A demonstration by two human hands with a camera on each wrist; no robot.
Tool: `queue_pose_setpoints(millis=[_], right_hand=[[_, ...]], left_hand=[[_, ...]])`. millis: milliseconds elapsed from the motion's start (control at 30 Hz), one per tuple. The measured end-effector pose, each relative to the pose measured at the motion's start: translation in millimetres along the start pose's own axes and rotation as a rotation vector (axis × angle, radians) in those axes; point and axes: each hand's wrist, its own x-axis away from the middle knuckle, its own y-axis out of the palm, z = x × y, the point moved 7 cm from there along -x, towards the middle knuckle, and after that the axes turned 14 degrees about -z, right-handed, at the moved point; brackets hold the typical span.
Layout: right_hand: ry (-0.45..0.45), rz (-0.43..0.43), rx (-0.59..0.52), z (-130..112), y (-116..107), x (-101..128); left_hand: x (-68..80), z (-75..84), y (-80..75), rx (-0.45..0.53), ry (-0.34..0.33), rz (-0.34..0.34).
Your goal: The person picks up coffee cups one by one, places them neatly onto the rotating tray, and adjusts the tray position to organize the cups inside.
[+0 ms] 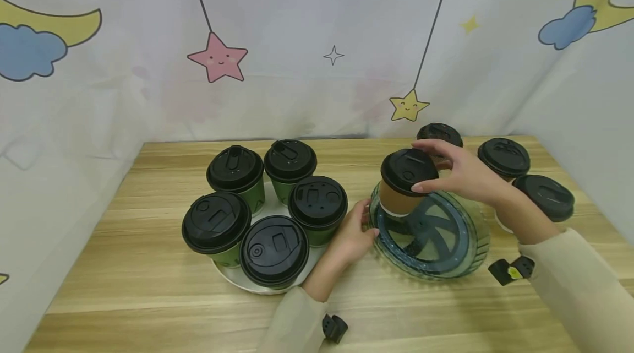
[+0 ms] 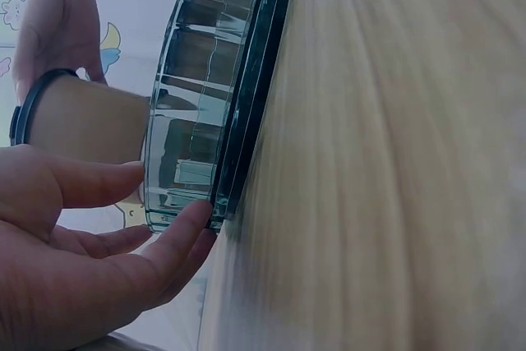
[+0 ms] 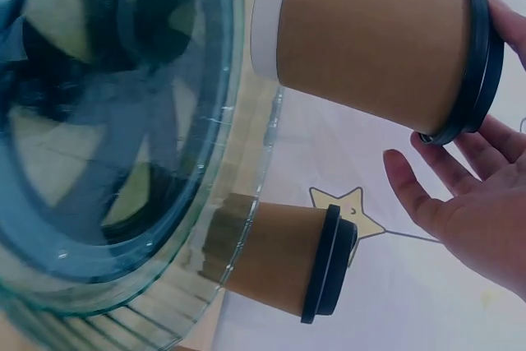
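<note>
A brown paper coffee cup (image 1: 394, 199) with a black lid is held by the lid in my right hand (image 1: 458, 173). It is over the left part of a clear greenish round dish (image 1: 477, 232) that has a blue ring with spokes showing inside. In the right wrist view the cup's white bottom band (image 3: 268, 20) is beside the dish rim. My left hand (image 1: 353, 234) grips the dish's left side, thumb and fingers spread along its ribbed wall (image 2: 193, 133). Beyond the dish, another brown cup (image 3: 275, 244) with a black lid stands behind my right hand.
To the left, a white plate (image 1: 225, 278) bears several green cups (image 1: 230, 256) with black lids, close to my left forearm. Two more black-lidded cups, one at the back (image 1: 504, 157) and one nearer (image 1: 544, 197), stand right of the dish. A printed cloth (image 1: 297, 94) hangs behind the wooden table (image 1: 124, 265).
</note>
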Motion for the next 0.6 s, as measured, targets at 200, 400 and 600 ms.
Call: queue_pose_setpoints(millis=[200, 400, 600], right_hand=[[-0.05, -0.03, 0.001, 3.6, 10.3, 15.1], [-0.075, -0.027, 0.011, 6.4, 22.2, 27.5], [-0.114, -0.014, 0.071, 7.4, 29.6, 40.1]], left_hand=[[0.5, -0.1, 0.0, -0.002, 0.002, -0.004], [1.1, 0.3, 0.7, 0.017, 0.004, -0.008], [0.2, 1.0, 0.5, 0.031, 0.016, -0.004]])
